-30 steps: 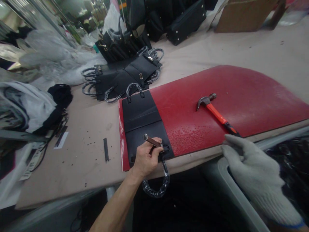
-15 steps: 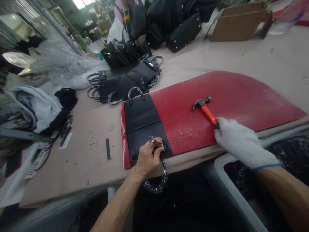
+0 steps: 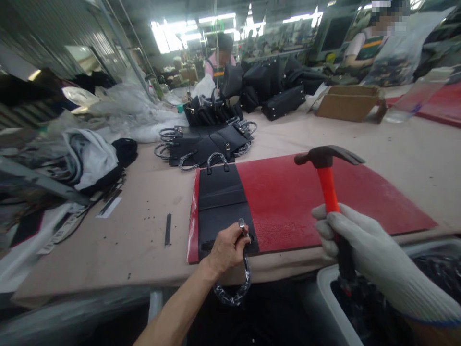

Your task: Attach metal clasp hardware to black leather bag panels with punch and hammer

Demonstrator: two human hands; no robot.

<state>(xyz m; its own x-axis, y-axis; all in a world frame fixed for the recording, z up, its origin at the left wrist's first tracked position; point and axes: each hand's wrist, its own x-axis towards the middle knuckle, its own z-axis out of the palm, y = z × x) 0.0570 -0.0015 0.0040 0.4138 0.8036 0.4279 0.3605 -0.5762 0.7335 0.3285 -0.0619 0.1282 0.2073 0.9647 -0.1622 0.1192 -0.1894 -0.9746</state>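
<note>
A black leather bag panel (image 3: 223,192) lies flat on a red board (image 3: 281,202), its plastic-wrapped handles at both ends. One wrapped handle (image 3: 234,300) hangs over the table's front edge. My bare left hand (image 3: 228,250) pinches a short metal punch (image 3: 242,225) upright on the panel's near right corner. The punch's lower end is hidden by my fingers. In a white knit glove, my right hand (image 3: 345,235) grips a claw hammer (image 3: 327,182) with a red and black handle. The hammer is raised above the board, its head up and apart from the punch.
More black panels (image 3: 205,146) with wrapped handles are stacked behind. Black bags (image 3: 273,81), a cardboard box (image 3: 345,103) and two people stand farther back. A dark strip (image 3: 167,230) lies left on the table (image 3: 144,259). A white bin (image 3: 324,288) sits below right.
My right hand has lifted the hammer off the red board and turned its head upward. My left hand stays at the panel's corner with the punch. The view has tilted up.
</note>
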